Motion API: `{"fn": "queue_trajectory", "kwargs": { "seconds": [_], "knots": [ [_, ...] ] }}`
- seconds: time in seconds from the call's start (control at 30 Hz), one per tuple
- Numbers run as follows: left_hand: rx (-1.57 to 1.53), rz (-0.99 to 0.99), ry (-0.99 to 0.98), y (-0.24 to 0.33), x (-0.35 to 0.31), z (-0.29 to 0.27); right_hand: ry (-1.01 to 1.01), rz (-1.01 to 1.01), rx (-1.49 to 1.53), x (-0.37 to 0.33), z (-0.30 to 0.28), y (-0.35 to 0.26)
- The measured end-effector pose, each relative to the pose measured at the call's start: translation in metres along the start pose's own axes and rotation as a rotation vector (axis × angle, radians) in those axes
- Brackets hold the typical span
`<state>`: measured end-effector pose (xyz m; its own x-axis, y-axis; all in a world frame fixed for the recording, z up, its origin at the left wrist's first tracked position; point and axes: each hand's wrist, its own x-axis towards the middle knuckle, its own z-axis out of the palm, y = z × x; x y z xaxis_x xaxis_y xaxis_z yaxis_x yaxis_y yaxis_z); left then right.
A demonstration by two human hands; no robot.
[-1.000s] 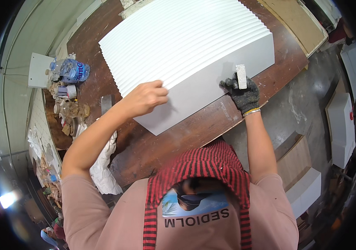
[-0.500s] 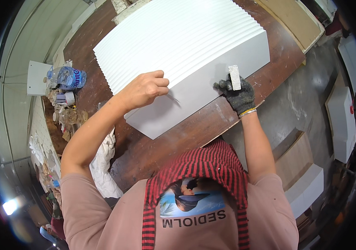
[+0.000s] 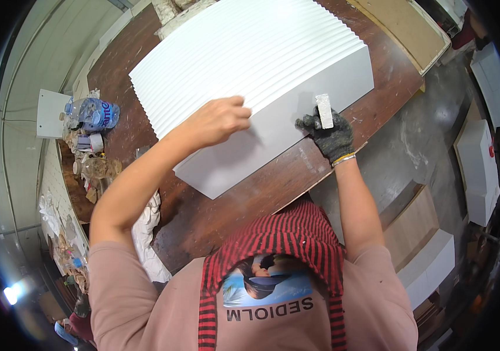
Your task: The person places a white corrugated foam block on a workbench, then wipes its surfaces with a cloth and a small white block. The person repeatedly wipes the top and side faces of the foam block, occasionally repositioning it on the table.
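1. While the bare left hand (image 3: 226, 121) is over the near edge of the ridges, I see its fingers bent inward into a loose fist. I cannot tell from my end whether it pinches anything small or makes contact with the surface; a blurred shadow falls just beside it.
2. The right hand (image 3: 329, 136), in a dark grey knitted glove with a yellow cuff edge, is closed around a small white block (image 3: 324, 111). I have the block standing out past the fingers, long side pointing away from the wearer. Whether it touches the surface behind it, I cannot make out.
3. Beneath both hands I have the ridged panel (image 3: 244, 70), a large white piece with its ridges facing up and a smooth light grey side face (image 3: 285, 131) toward the wearer. It lies slantwise on the brown table (image 3: 288, 181).
4. Toward the left of my view, a clear bottle with a blue label (image 3: 99, 115) lies near a white board (image 3: 51, 114), well apart from the panel.
5. At the wearer's body I see a red-and-black striped apron (image 3: 285, 225); a white cloth (image 3: 147, 237) hangs left of it.
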<state>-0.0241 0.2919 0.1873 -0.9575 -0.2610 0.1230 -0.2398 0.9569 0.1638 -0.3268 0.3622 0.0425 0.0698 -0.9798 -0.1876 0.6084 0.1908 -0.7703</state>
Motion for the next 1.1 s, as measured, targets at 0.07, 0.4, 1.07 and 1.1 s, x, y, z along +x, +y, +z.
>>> {"fn": "queue_trajectory", "kwargs": {
  "seconds": [0.07,0.4,1.07,1.1],
  "knots": [
    [-0.003,0.019,-0.069,0.01,-0.025,-0.015,-0.017,0.046,0.208,0.003,-0.007,0.004],
    [0.01,0.038,-0.08,-0.014,0.038,-0.001,-0.027,0.08,0.374,-0.006,0.0,-0.005],
    [0.016,0.243,-0.012,-0.071,0.263,0.031,0.025,-0.123,-0.329,-0.003,-0.014,0.01],
    [0.004,0.253,0.023,-0.075,0.282,0.034,0.026,-0.053,-0.077,-0.002,-0.013,0.011]
  ]
}}
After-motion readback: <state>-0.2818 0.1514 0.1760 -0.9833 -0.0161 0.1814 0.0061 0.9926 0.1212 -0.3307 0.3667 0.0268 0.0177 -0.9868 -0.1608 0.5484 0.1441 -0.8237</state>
